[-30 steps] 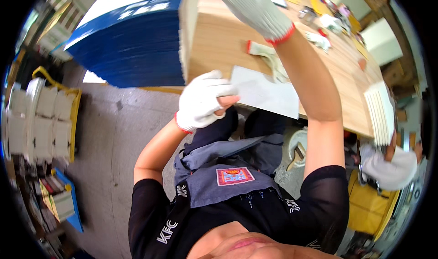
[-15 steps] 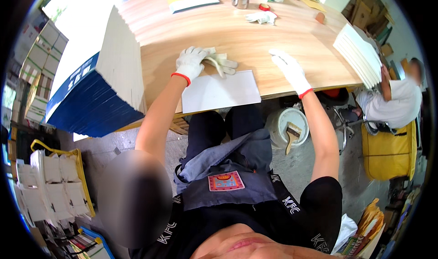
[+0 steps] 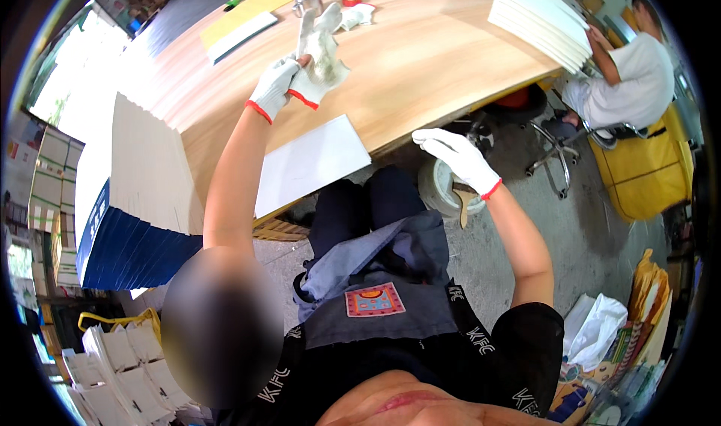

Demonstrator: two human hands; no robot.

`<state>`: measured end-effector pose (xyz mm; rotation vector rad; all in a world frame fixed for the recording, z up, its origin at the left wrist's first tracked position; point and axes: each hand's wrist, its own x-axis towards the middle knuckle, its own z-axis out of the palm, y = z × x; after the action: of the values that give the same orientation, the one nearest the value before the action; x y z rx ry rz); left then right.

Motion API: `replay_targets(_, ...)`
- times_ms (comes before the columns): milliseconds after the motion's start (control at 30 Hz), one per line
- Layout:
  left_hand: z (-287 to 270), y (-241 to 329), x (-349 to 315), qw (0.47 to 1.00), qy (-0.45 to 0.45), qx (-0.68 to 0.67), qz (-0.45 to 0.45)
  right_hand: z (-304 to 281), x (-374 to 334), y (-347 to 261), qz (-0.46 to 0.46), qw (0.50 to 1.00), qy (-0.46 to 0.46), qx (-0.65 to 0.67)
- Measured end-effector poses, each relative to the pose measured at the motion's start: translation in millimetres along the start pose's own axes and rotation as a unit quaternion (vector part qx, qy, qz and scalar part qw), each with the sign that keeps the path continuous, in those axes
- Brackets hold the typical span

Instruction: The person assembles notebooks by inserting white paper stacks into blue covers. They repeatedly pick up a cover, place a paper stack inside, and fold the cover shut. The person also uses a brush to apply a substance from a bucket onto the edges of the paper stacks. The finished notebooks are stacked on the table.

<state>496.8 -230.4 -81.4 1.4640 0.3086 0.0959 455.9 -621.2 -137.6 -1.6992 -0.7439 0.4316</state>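
Loose knit glove (image 3: 324, 62) lifted off wooden table (image 3: 428, 58), now just shy of 12. Book stack (image 3: 150, 167) at 9; white sheet (image 3: 312, 159), 10. Left hand (image 3: 276, 87), 11, clamped near glove's cuff; right hand (image 3: 460, 158), 2, empty, flat. Likely glove-handling step; next probably needs steady cuff grip.

On the desk (image 3: 428, 66), a book stack (image 3: 148, 174) stands at the left side, and a sheet (image 3: 312, 163) lies to its right, along the near edge. Beyond the sheet, the left hand (image 3: 276, 84) holds a loose glove (image 3: 323, 67) above the desk. Farther back there are a cup (image 3: 308, 3), a tape roll (image 3: 351, 0) and another glove (image 3: 356, 18), close together. A second stack (image 3: 535, 27) is at the right end, before a seated person (image 3: 629, 77). Beneath the right hand (image 3: 456, 157), a bucket (image 3: 433, 188) stands on the floor (image 3: 496, 253), with a brush (image 3: 463, 202) at its rim.
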Motion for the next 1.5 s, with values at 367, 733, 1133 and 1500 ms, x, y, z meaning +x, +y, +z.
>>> replay_targets(367, 139.5, -18.6, -86.5, 0.957, -0.214, -0.143, -0.132, -2.1, 21.8, -12.5, 0.072, 0.856, 0.128, 0.495)
replay_targets(733, 138.1, -44.5, -94.5, 0.914, -0.268, -0.282, -0.117, -4.4, -2.9, -33.1, -0.062, 0.884, 0.269, 0.378)
replay_targets(1133, 147.1, -30.4, -89.8, 0.94, -0.172, -0.256, -0.145, -7.2, 5.0, -22.9, 0.001, 0.896, 0.257, 0.363)
replay_targets(1500, 143.6, -34.6, -43.0, 0.93, -0.256, -0.248, -0.091, -48.0, -4.3, 36.9, 0.024, 0.879, 0.22, 0.422)
